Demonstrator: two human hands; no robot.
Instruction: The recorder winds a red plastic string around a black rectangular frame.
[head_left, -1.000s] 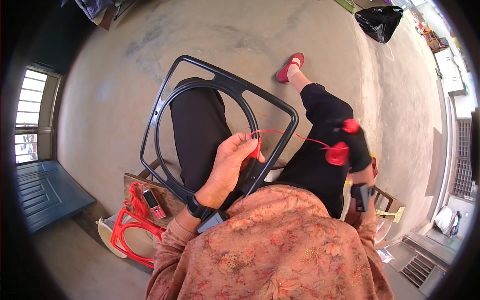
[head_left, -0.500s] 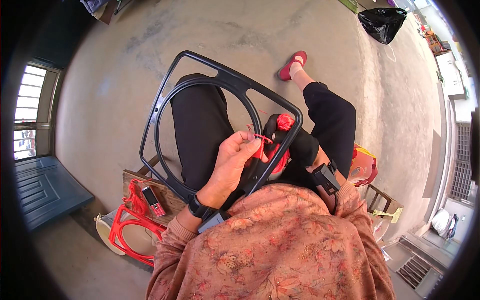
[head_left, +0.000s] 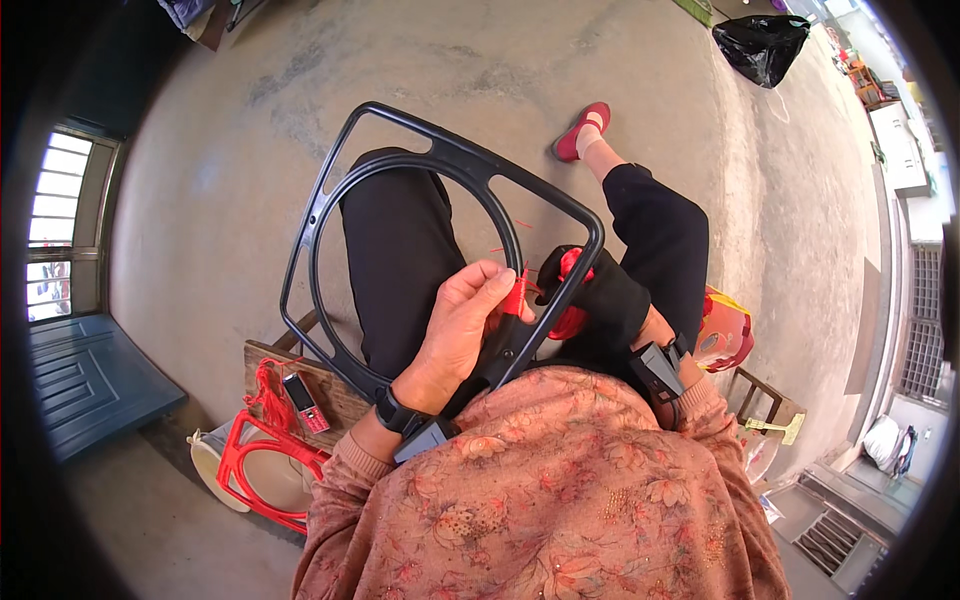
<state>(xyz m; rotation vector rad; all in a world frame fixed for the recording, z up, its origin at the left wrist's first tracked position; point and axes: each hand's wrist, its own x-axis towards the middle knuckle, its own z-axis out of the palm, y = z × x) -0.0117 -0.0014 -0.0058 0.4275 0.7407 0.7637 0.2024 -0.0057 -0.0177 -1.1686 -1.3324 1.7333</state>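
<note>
A black plastic frame (head_left: 487, 172) with a large round ring inside it rests tilted over my lap. Red thread (head_left: 514, 298) is wound about a short stretch of the ring's right side, and a few loose ends stick out there. My left hand (head_left: 455, 325), bare, pinches this wound part between thumb and fingers. Inside the frame's right corner, my right hand (head_left: 612, 303) in a black glove is closed around a bundle of red cord (head_left: 568, 323). Part of the bundle shows above the fingers, and the frame's edge crosses in front of it.
To my left a wooden bench (head_left: 345, 385) bears a red mobile phone (head_left: 306, 402) and a tangle of red thread (head_left: 268, 397). A red frame (head_left: 232, 465) leans beside it over a pale bucket. A red and yellow bag (head_left: 725, 330) stands right; a black plastic bag (head_left: 762, 50) lies far right.
My right hand has turned and shifted slightly right with the red bundle, drawing away from the ring. The loop of thread over my left thumb is gone. My left hand has barely moved.
</note>
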